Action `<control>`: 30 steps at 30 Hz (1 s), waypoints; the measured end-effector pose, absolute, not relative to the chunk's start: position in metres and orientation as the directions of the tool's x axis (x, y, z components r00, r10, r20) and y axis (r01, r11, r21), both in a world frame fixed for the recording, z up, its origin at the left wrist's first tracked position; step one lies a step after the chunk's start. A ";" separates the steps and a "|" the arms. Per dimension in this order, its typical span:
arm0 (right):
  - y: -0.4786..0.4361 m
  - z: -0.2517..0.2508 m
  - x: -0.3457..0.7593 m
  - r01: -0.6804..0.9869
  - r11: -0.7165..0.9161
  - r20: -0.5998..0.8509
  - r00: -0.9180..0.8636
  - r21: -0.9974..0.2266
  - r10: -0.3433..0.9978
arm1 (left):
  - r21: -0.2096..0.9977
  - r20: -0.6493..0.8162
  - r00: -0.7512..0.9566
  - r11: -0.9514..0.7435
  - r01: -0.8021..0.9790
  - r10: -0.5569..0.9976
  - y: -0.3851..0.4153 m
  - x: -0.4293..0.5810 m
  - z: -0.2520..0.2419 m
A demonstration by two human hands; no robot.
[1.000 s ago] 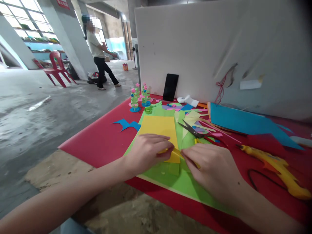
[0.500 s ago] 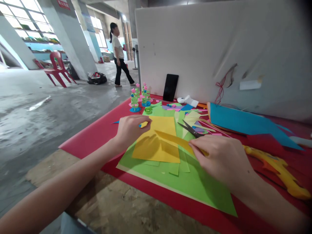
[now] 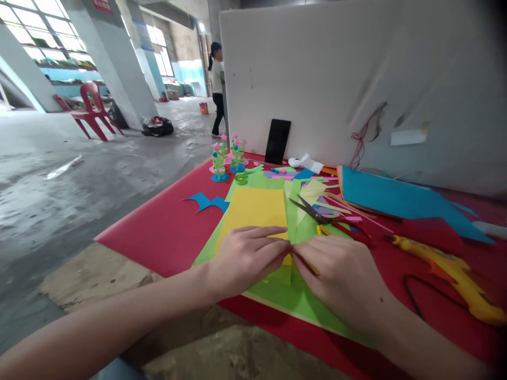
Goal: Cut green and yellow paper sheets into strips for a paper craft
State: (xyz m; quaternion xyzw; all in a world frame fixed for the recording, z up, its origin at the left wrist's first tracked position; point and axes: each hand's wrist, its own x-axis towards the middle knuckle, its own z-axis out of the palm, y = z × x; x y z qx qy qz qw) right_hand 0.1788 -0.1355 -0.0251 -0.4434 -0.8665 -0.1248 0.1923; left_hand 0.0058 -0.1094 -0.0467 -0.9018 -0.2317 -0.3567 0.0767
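Over the stacked papers, my left hand [image 3: 251,258] and my right hand [image 3: 336,269] meet fingertip to fingertip. Both pinch a narrow yellow paper strip [image 3: 312,267]; most of it is hidden by my fingers, with bits showing below and behind the right hand. Under the left hand lies a yellow paper sheet [image 3: 257,208], on top of a larger green sheet [image 3: 303,298]. Scissors [image 3: 315,214] with red handles rest partly open just beyond my right hand. Blue paper cutouts [image 3: 204,201] are left of the yellow sheet.
A yellow glue gun [image 3: 451,272] with a dark cord lies at the right. Small paper plant models [image 3: 219,163], a green paper coil [image 3: 241,179] and a leaning black phone [image 3: 278,141] stand at the back. Blue sheets [image 3: 396,198] lie back right. A person [image 3: 217,87] is beyond the panel [image 3: 317,79].
My left hand has moved right and down to meet my right hand at the strip. The blue cutouts are now uncovered. The person in the background has walked right, partly behind the panel.
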 end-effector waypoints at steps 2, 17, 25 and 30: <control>-0.135 -0.026 0.178 0.815 0.579 0.441 -0.533 0.038 0.722 | 0.025 0.682 0.636 -0.880 0.474 0.362 -0.107 0.004 -0.048; -0.133 -0.021 0.183 0.847 0.531 0.401 -0.492 0.016 0.773 | -0.016 0.721 0.582 -0.831 0.556 0.376 -0.093 -0.004 -0.050; -0.121 -0.009 0.198 0.875 0.483 0.437 -0.416 -0.047 0.797 | 0.031 0.784 0.414 -0.695 0.719 0.463 -0.054 -0.033 -0.049; -0.111 -0.009 0.210 0.839 0.541 0.448 -0.464 -0.054 0.764 | 0.383 0.659 0.193 -0.545 0.746 0.727 -0.044 -0.045 -0.044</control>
